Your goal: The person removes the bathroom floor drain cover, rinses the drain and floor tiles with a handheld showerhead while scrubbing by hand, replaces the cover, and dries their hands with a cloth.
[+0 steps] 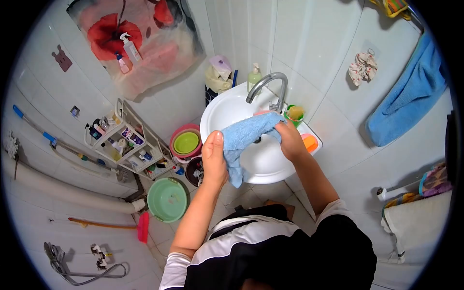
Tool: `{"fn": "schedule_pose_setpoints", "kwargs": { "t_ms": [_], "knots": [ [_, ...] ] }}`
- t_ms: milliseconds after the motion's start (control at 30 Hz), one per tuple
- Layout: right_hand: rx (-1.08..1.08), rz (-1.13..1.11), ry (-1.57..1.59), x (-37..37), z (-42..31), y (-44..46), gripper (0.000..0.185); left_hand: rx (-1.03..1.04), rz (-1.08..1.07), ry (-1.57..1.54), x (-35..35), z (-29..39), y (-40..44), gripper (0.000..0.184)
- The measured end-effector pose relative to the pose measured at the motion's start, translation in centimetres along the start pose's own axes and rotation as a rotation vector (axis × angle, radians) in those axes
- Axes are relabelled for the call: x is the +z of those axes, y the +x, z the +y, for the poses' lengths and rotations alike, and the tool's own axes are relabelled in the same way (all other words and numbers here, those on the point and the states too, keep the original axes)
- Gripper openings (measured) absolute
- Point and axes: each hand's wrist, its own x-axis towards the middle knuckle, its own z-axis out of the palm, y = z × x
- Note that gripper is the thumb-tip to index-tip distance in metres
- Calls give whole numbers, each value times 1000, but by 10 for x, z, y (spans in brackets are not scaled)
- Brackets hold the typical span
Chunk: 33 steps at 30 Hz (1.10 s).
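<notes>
A light blue cloth (251, 130) is stretched between my two hands over the white sink (270, 169). My left hand (214, 157) is closed on its left end, thumb on top, and a loose part hangs down beside it. On the right, my right hand (290, 139) grips the other end near the basin's right side. The curved metal faucet (276, 77) stands behind the cloth. Part of the basin and most of the drain are hidden under the cloth.
A soap bottle (253, 77) stands behind the basin, a green cup (294, 113) and orange item (310, 142) at its right. Left are a shelf rack (130, 140), a green basin (166, 199) and stacked bowls (186, 142). A blue towel (408, 96) hangs right.
</notes>
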Motion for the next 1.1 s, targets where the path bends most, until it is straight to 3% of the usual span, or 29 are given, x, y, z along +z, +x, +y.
{"fn": "schedule_pose_setpoints", "kwargs": {
  "t_ms": [133, 233, 267, 300, 333, 367, 433, 467, 500, 567, 633, 700, 733, 800, 833, 900, 967, 1033, 1067, 1100],
  "knots": [
    [184, 39, -80, -14, 26, -5, 32, -27, 61, -59, 11, 0, 21, 28],
    [-144, -27, -33, 4, 66, -3, 29, -11, 25, 141, 28, -9, 24, 30],
    [21, -81, 405, 14, 66, -2, 29, -148, -65, -16, 46, -3, 17, 30],
    [92, -87, 521, 21, 60, 0, 27, -284, -155, -171, 55, 1, 13, 31],
    [163, -84, 636, 28, 54, 2, 25, -276, -144, -167, 50, 1, 12, 31],
    [172, -96, 641, 28, 51, 5, 25, -224, -129, -110, 42, -1, 12, 33],
    [242, -83, 84, 27, 50, 8, 28, -176, -104, -45, 30, -11, 9, 36],
    [264, -87, -101, 27, 51, 9, 29, 60, -98, 276, 32, -14, 9, 37],
    [75, -16, -62, 26, 55, 12, 25, 300, -89, 599, 33, -11, 9, 38],
    [-301, 127, 26, 31, 55, 20, 19, 331, -98, 664, 24, 4, 8, 39],
    [-265, 126, 203, 37, 42, 19, 23, 540, 85, 903, 12, 18, 11, 39],
    [-227, 121, 375, 50, 33, 15, 28, 545, 136, 1007, 7, 27, 11, 44],
    [-349, -10, 18, 61, 34, 5, 37, 617, 203, 1220, 8, 27, 13, 48],
    [-294, -2, -26, 99, 63, -18, 52, 679, 224, 1547, 8, 17, 10, 62],
    [-295, -9, -21, 103, 66, -18, 52, 680, 231, 1553, 8, 14, 7, 62],
    [-125, 115, 399, 111, 67, -14, 53, 774, 265, 1545, 8, 17, 1, 62],
    [-120, 182, 517, 107, 71, -2, 46, 837, 247, 1544, 4, 24, -7, 61],
    [15, -177, 1081, 83, 87, 18, 45, 922, -220, 1879, 8, 35, -22, 57],
    [58, 7, 939, 85, 81, 22, 48, 968, -179, 1980, 8, 38, -24, 62],
    [53, 5, 936, 87, 70, 25, 48, 975, -177, 1979, 10, 42, -28, 62]
  ]
}}
